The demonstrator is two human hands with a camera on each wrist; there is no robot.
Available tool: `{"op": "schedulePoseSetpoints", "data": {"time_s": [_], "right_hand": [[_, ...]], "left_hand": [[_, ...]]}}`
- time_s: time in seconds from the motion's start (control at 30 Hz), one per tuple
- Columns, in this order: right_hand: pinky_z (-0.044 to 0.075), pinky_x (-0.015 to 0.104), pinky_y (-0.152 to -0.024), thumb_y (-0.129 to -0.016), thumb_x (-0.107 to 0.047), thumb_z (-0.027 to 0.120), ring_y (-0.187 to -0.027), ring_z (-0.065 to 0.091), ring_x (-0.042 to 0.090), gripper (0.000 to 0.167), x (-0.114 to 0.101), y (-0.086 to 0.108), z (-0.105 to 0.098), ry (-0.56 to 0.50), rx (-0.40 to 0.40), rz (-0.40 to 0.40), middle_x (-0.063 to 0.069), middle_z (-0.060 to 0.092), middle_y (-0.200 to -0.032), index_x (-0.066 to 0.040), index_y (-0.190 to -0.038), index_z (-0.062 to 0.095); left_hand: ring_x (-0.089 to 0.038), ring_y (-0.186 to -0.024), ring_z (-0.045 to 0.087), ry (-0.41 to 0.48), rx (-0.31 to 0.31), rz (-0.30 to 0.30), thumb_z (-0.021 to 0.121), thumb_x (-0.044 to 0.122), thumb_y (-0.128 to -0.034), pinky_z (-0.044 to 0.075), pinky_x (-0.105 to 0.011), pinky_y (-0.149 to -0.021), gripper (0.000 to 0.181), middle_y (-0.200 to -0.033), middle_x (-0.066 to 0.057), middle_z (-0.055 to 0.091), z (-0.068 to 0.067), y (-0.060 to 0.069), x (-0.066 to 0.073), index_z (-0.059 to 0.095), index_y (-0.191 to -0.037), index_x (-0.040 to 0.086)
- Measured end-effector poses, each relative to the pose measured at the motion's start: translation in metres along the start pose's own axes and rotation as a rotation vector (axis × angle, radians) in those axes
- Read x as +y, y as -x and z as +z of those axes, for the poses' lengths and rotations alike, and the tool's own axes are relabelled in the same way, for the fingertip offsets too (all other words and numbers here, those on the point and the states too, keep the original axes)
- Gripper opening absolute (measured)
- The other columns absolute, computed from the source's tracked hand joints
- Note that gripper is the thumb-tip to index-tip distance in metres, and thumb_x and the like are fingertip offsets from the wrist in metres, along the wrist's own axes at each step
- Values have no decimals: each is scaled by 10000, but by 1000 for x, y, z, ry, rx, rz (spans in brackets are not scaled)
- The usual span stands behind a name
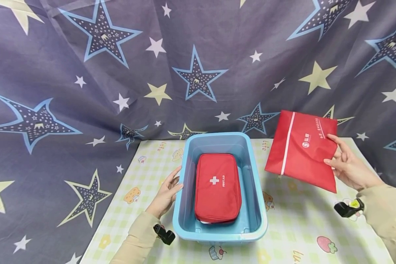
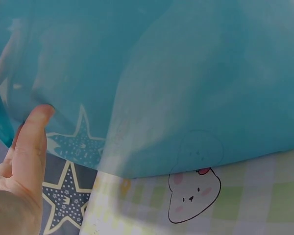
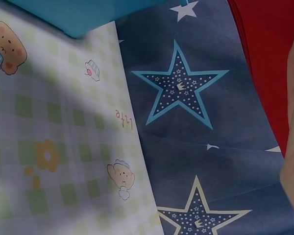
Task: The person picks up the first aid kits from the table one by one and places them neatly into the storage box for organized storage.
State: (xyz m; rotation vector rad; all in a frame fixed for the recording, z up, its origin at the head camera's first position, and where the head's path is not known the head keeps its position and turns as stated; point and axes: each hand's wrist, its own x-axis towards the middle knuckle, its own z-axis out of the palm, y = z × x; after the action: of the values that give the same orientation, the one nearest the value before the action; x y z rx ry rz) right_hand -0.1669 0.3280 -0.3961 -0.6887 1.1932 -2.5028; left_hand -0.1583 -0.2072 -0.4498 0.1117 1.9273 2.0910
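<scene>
A light blue plastic bin (image 1: 220,236) stands on the table, with a red first aid bag (image 1: 217,187) lying flat inside, its white cross facing up. My left hand (image 1: 165,192) touches the bin's left side near the rim; in the left wrist view the thumb (image 2: 34,142) rests against the bluish wall. Off to the right, above the table, my right hand (image 1: 348,167) grips a flat red pouch (image 1: 300,161) by its right edge. The pouch carries a white stripe and white lettering. In the right wrist view, only part of the pouch (image 3: 269,58) and hand shows.
A green-and-white checked tablecloth (image 1: 118,223) with cartoon prints covers the table. Behind and to the left hangs a dark star-patterned cloth (image 1: 198,113). Small black cameras sit on the left wrist (image 1: 164,234) and right wrist (image 1: 348,208).
</scene>
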Motion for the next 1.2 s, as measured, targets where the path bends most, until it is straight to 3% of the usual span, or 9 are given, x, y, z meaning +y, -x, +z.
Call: {"op": "schedulePoseSetpoints", "data": {"time_s": [0.33, 0.7, 1.0, 1.2], "right_hand": [[559, 395, -806, -918, 206, 268, -1070, 639, 237, 695, -3, -5, 6, 16, 12, 4, 73, 603, -1243, -241, -1433, 137], [556, 412, -806, -910, 218, 237, -1077, 636, 258, 698, -4, -12, 14, -38, -18, -20, 104, 605, -1239, -238, -1429, 139], [563, 400, -808, -908, 217, 249, -1067, 640, 248, 711, -6, -20, 22, -1, -10, -7, 94, 604, -1229, -250, -1427, 116], [565, 406, -803, -900, 234, 224, -1040, 654, 268, 725, -3, -27, 30, -31, -44, -20, 111, 607, -1221, -252, -1431, 140]], "left_hand": [[-177, -1139, 508, 2, 9, 2, 491, 79, -968, 530, -316, -859, 609, -1419, -182, 321, 0, 0, 0, 247, -1503, 241], [-219, -1189, 482, -1, -4, 1, 485, 90, -974, 525, -323, -866, 611, -1453, -185, 289, -1, 0, 0, 233, -1508, 248], [-208, -1175, 491, 3, -4, 0, 498, 99, -970, 524, -314, -860, 617, -1449, -181, 304, -1, 0, 1, 235, -1507, 248], [-171, -1132, 508, 24, -2, 15, 474, 55, -972, 532, -313, -849, 613, -1428, -185, 307, 1, 1, 0, 232, -1509, 224]]}}
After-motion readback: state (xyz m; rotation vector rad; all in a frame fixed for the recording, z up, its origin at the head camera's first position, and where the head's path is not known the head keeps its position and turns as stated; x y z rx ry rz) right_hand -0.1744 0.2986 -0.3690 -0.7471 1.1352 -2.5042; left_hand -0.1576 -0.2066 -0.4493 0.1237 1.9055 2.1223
